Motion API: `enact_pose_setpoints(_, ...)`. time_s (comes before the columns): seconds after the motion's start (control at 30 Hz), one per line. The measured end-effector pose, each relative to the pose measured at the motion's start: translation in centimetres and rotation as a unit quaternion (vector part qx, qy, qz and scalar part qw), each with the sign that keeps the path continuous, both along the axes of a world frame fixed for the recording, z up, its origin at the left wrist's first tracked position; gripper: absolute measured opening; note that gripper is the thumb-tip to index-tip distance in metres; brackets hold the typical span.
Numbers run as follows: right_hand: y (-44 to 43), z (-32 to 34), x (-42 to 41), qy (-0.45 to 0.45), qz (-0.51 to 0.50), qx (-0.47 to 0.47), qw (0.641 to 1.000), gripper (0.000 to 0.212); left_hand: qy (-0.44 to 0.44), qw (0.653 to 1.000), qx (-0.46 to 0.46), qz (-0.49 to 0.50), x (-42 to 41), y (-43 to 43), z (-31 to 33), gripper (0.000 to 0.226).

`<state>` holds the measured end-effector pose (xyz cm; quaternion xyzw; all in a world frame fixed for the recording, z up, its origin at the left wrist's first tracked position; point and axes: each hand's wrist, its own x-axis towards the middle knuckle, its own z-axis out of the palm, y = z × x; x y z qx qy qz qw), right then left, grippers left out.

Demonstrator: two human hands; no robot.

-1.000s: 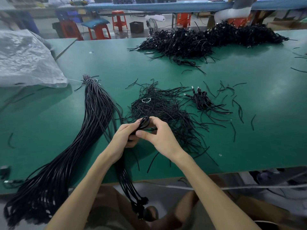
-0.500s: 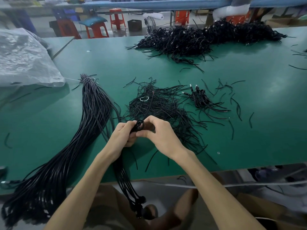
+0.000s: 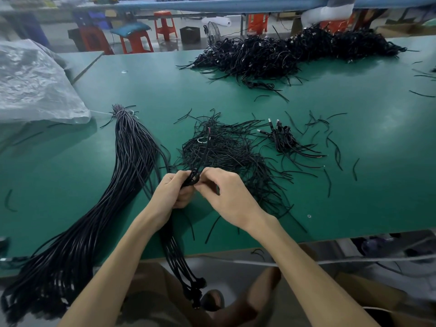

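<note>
Over the near surface [image 3: 354, 208], left hand [image 3: 173, 193] and right hand [image 3: 227, 197] pinch the cable loop [image 3: 193, 177], now squeezed smaller; winding seems nearly done.

1. The cable bundle [image 3: 175, 252] is showing smooth black plastic sheathing with a dull, rubbery sheen.
2. The long cable sheaf [image 3: 122, 175] is catching the light in soft glossy streaks along its plastic jackets.
3. The table [image 3: 354, 208] is wearing a smooth green mat, matt yet faintly reflecting.
4. The plastic sheet [image 3: 30, 86] is lying crinkled, translucent and shiny.
5. The plugs [image 3: 273, 125] are glinting like bare metal.
6. The stools [image 3: 162, 23] are looking like glossy moulded orange plastic.
</note>
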<state>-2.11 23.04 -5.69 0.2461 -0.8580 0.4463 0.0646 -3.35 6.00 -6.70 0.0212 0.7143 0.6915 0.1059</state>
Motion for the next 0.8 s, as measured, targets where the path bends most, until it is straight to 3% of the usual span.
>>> enact_pose_setpoints(0.1, -0.5, -0.5, 0.6, 0.054, -0.043, 0.014, 0.998, 0.016, 0.001, 1.0, -0.02, -0.009, 0.0, 0.3, 0.2, 0.053)
enact_pose_setpoints(0.2, -0.4, -1.2, 0.9, 0.08, -0.107, 0.01, 0.991, 0.023, 0.031, 0.995, -0.095, -0.017, 0.2, 0.9, 0.7, 0.059)
enact_pose_setpoints(0.3, 0.1, -1.0, 0.6, 0.078, -0.161, -0.038, 0.983, 0.024, 0.111, 0.973, -0.202, -0.016, 1.0, 1.3, 1.7, 0.051)
enact_pose_setpoints(0.37, 0.6, -0.4, 0.3, 0.071, -0.168, -0.061, 0.981, 0.023, 0.145, 0.964, -0.217, -0.044, 1.8, 1.5, 2.6, 0.042)
enact_pose_setpoints(0.43, 1.0, 0.2, 0.2, 0.065, -0.156, -0.064, 0.984, 0.022, 0.157, 0.959, -0.216, -0.095, 2.6, 1.5, 3.9, 0.035)
enact_pose_setpoints(0.5, 1.3, 0.7, 0.3, 0.053, -0.137, -0.072, 0.987, 0.021, 0.178, 0.953, -0.214, -0.122, 3.1, 1.3, 5.2, 0.043)
enact_pose_setpoints(0.63, 1.6, 1.5, 0.9, 0.015, -0.113, -0.128, 0.985, 0.021, 0.232, 0.956, -0.173, -0.048, 3.1, 0.9, 6.2, 0.043)
enact_pose_setpoints(0.73, 1.7, 2.3, 1.2, -0.017, -0.092, -0.18, 0.979, 0.024, 0.248, 0.964, -0.083, -0.052, 3.2, 0.8, 6.0, 0.031)
enact_pose_setpoints(0.8, 1.7, 2.6, 1.4, -0.038, -0.071, -0.201, 0.976, 0.024, 0.254, 0.962, -0.088, -0.054, 3.2, 0.4, 5.6, 0.028)
